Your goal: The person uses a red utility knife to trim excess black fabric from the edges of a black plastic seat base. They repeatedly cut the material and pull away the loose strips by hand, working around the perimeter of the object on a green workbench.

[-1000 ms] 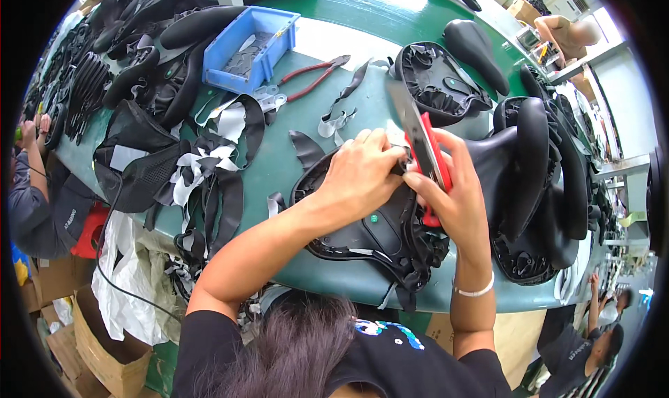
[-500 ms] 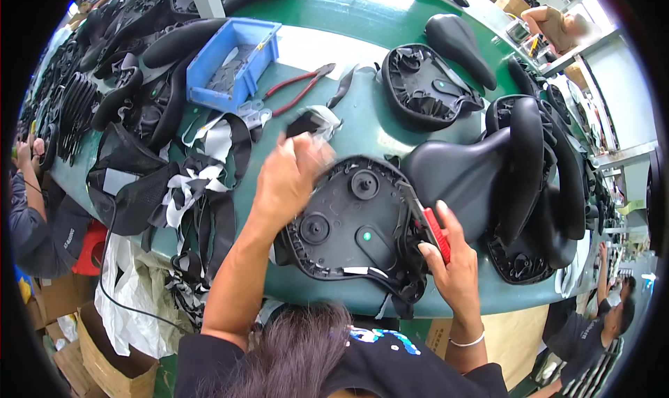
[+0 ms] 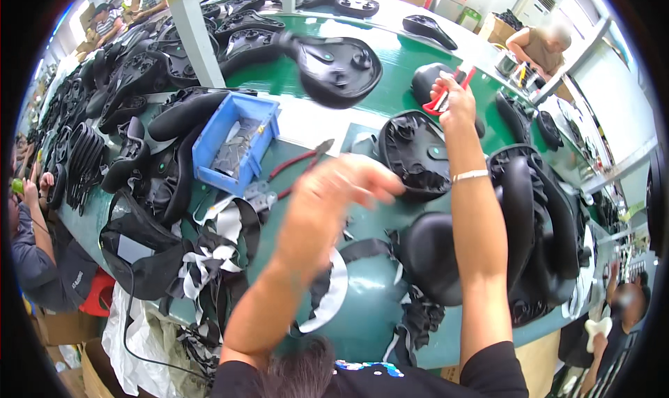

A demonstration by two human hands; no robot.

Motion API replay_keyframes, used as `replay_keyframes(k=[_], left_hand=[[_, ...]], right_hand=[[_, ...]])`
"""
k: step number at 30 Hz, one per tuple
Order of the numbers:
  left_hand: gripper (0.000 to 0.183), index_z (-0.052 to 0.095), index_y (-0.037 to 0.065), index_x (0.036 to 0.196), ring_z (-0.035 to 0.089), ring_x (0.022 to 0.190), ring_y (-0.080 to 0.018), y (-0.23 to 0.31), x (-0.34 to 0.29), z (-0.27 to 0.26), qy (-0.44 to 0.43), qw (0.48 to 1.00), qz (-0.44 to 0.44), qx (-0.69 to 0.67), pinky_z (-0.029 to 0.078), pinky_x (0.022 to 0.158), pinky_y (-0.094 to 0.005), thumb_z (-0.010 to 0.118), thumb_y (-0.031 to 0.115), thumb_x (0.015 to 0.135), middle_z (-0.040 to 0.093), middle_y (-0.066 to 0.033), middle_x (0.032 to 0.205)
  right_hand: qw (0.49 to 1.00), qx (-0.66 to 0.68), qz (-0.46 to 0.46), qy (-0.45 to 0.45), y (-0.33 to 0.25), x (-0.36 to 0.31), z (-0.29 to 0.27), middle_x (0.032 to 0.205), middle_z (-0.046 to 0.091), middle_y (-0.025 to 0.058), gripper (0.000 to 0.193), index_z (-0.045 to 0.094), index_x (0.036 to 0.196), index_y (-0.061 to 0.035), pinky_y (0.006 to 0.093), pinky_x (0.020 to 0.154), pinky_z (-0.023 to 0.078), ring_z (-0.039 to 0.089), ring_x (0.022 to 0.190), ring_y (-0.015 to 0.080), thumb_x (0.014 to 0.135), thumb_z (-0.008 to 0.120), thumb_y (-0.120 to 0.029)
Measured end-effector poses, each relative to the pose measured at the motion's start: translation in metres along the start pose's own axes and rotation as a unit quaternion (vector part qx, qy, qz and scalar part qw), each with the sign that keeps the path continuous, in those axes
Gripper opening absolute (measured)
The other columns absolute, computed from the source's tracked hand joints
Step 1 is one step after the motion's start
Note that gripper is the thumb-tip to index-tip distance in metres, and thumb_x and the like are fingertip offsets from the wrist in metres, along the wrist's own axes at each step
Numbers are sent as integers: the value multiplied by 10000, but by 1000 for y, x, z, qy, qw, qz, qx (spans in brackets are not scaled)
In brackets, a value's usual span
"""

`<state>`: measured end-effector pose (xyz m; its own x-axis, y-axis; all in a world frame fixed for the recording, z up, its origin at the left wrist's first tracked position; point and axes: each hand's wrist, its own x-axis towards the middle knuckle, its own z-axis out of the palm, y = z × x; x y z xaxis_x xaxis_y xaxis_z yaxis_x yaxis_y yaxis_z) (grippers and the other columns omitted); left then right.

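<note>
Apparently, some strips were already cut, lying on the counter, while my right hand gripped a red cutter, my empty-looking left hand spread loosely near an upturned saddle, and what remained I could not tell.

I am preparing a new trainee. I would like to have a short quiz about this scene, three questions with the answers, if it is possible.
1. Choose one: the right hand grips a tool that is partly (a) yellow, (b) red, (c) blue.
2. Left or right: on which side of the blue bin is the left hand in the picture?
3. True or false: the red-handled pliers lie outside the bin.

Key: 1. b; 2. right; 3. true.
</note>
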<state>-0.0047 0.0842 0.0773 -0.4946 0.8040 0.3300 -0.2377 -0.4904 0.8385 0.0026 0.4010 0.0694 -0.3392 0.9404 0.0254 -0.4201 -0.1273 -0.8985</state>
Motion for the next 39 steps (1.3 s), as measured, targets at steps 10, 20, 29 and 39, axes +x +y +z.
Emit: replay_keyframes(k=[10,20,29,39], left_hand=[[446,615,-8,1087,620,891,-254,70,-20,60,-157,856,58,-488,478,853,-307,523,393,915,643,-192,988],[454,575,3,1137,600,955,-275,68,-28,59,-184,882,92,-425,447,897,-346,617,338,834,624,-169,1027],[529,540,13,1183,582,1014,-293,86,-74,84,-202,930,147,-270,419,938,-381,701,288,760,607,-149,1063],[664,512,14,1226,572,1073,-309,27,-85,45,36,812,279,512,409,964,-412,797,233,668,593,-126,1111]], right_hand=[[925,-209,88,305,48,169,-189,1001,660,142,294,609,1027,-8,454,682,543,663,855,283,779,673,-153],[990,100,78,-69,23,139,-85,1004,568,80,286,599,1033,-35,405,678,528,558,840,253,767,674,-111],[968,155,132,-146,-57,-59,2,984,564,164,317,562,1112,54,422,741,535,559,871,317,834,591,-96],[943,-74,157,-285,-129,-314,-57,938,622,195,585,409,1343,74,257,541,543,635,609,194,842,605,-156]])
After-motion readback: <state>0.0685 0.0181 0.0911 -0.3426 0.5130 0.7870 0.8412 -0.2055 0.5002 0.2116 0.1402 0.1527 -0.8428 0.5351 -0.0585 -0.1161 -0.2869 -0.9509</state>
